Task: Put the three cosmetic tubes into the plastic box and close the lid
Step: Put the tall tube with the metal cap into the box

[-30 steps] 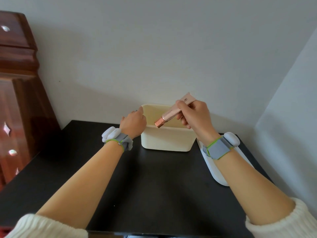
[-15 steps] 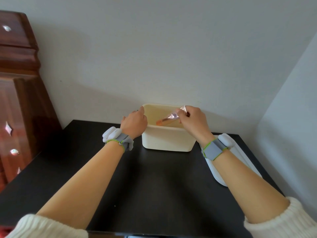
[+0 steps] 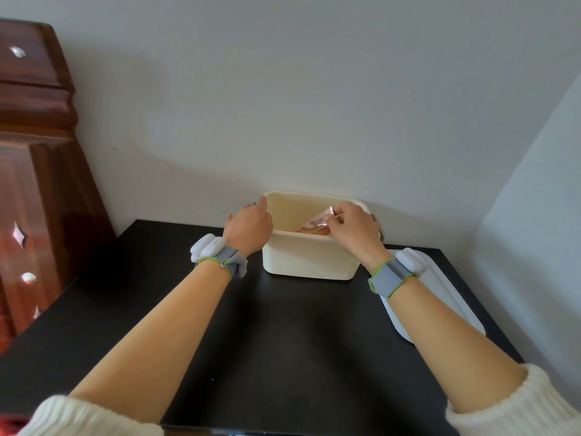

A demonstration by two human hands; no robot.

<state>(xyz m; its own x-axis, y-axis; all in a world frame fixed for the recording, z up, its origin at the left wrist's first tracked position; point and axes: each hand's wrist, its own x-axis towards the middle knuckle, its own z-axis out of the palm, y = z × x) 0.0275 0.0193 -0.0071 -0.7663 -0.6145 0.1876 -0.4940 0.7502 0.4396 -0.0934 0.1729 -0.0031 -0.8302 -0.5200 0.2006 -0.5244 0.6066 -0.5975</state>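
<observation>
Head view: my right hand (image 3: 352,229) is pinched on the flat end of a pink cosmetic tube (image 3: 314,224), which slants down inside the open cream plastic box (image 3: 309,259) on the black desk (image 3: 283,341). My left hand (image 3: 250,229) is closed on the box's left rim. Its white lid (image 3: 440,294) lies flat on the desk just right of the box, partly under my right wrist.

You face a plain pale wall (image 3: 314,105) meeting a second wall (image 3: 540,215) at your right – the black bench (image 3: 283,341) sits in that corner, a glossy reddish wooden cabinet (image 3: 34,184) standing just left
</observation>
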